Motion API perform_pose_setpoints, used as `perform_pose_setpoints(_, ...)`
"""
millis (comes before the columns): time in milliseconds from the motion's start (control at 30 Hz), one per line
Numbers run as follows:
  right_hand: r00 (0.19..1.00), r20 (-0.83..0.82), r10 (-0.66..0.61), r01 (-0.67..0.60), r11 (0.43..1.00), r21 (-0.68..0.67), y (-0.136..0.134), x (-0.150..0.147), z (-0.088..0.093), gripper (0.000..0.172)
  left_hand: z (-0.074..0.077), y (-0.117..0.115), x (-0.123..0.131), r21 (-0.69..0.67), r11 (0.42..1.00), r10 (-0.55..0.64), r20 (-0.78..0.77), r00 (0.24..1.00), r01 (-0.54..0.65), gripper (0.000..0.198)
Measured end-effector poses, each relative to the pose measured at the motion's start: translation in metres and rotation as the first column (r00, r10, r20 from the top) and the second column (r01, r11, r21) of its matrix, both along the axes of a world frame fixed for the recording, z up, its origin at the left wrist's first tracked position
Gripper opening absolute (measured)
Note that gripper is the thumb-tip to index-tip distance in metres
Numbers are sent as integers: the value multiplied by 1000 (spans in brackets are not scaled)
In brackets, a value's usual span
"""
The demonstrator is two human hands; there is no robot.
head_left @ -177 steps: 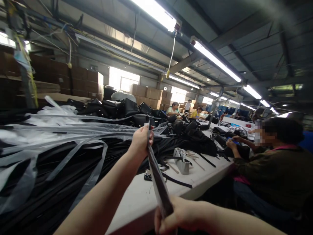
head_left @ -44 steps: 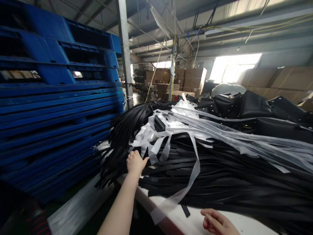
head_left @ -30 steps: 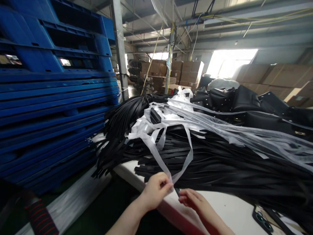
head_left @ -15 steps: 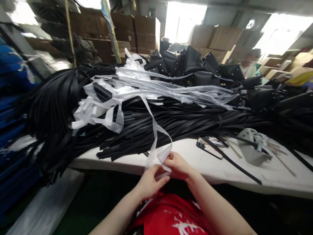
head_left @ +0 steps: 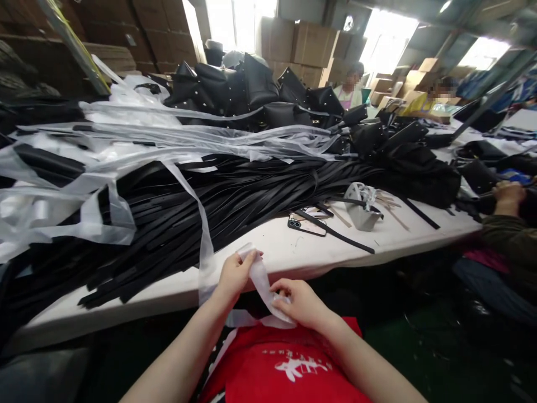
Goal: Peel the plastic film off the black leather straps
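Note:
A translucent white plastic strip [head_left: 260, 280] runs between my two hands, over the table's front edge. My left hand [head_left: 235, 274] pinches it near its upper end, thumb on top. Lower and to the right, my right hand [head_left: 300, 302] has its fingers curled on the strip's other part, close to my red apron [head_left: 293, 364]. Another length of the plastic strip [head_left: 205, 240] hangs from the pile down past my left wrist. Behind my hands lies a thick bundle of long black straps [head_left: 235, 196], with more white plastic strips [head_left: 201, 137] across it.
Black bags [head_left: 226, 87] with metal studs are heaped at the back. On the white tabletop [head_left: 272, 254] lie a phone [head_left: 308, 225] and a grey container [head_left: 363, 210]. A co-worker's hand [head_left: 508, 196] shows at the right edge; other people [head_left: 350, 89] are farther back.
My view has swung to the right. My hands have moved apart, the left up and left, the right lower, with the strip now stretched between them.

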State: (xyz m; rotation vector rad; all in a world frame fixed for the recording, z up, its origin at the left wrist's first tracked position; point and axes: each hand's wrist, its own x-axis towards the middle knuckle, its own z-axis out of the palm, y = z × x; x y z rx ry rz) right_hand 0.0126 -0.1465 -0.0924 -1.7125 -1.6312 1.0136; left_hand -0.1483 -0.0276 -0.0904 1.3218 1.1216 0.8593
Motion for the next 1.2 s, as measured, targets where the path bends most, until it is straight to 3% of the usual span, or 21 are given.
perform_pose_setpoints(100, 1000, 16, -22, 22, 999, -29, -9, 5, -17, 23, 10, 8, -2, 45, 994, 104, 2, 995, -104, 46)
perform_pose_setpoints(200, 999, -22, -40, 39, 998, -54, -11, 9, -24, 21, 19, 8, -6, 75, 989, 128, -8, 992, -127, 41)
perform_pose_setpoints(367, 991, -126, -47, 71, 979, 190, 4, 9, -3, 32, 26, -14, -4, 48, 999, -20, -39, 999, 21, 31)
perform_pose_setpoints(433, 983, -185, -9, 48, 976, 211, 12, 3, 7, 34, 24, -24, 0, 25, 996, -79, -40, 996, 80, 31)
perform_pose_setpoints(567, 979, -203, -27, 46, 995, 89, 25, -15, 9, 11, 18, -33, 1, -7, 987, -162, -48, 986, 162, 34)
perform_pose_setpoints(667, 950, -304, -76, 59, 996, -66, 28, -24, 1, 13, 16, -28, -6, 13, 983, -181, -55, 982, 182, 34)
perform_pose_setpoints(967, 892, -439, -112, 116, 993, -19, 27, -25, -2, 31, 19, -13, -26, 10, 995, -95, 48, 994, 94, 32)
perform_pose_setpoints(1200, 872, -468, -146, 218, 971, 102, 30, -27, 5, 26, 24, -16, -32, -6, 1000, -17, 98, 995, 17, 34)
